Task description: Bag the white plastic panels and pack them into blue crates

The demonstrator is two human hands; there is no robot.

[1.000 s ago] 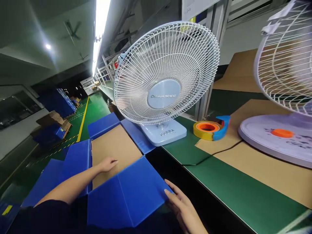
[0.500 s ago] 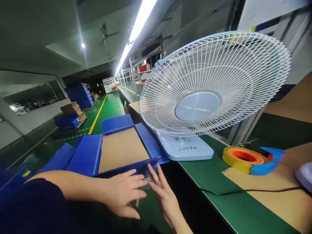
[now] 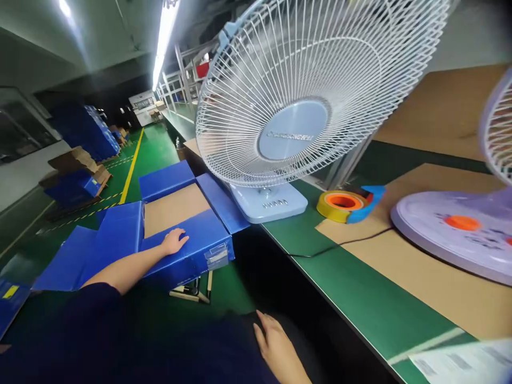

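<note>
My left hand point(image 3: 175, 242) lies on the near flap of a blue cardboard box point(image 3: 188, 266), its fingers resting on the flap's surface. That flap is folded inward over part of a brown cardboard sheet point(image 3: 172, 208), while the other flaps stand outward. Lower down, near my lap, my right hand point(image 3: 276, 341) is open and holds nothing, fingers loosely stretched. Just beyond the box's right side, a light blue table fan point(image 3: 294, 130) with a white wire grille stands on the green bench.
A yellow tape roll point(image 3: 340, 205) in a blue dispenser sits on the green bench point(image 3: 288, 240). A purple fan base point(image 3: 452, 229) rests on brown cardboard at right. A black cord point(image 3: 340, 245) crosses the bench. Below the box are wooden-looking pieces point(image 3: 192, 293).
The box's near flap has been folded inward, with my left hand now on it. My right hand has drawn back from the box toward my lap. The view has shifted right and down.
</note>
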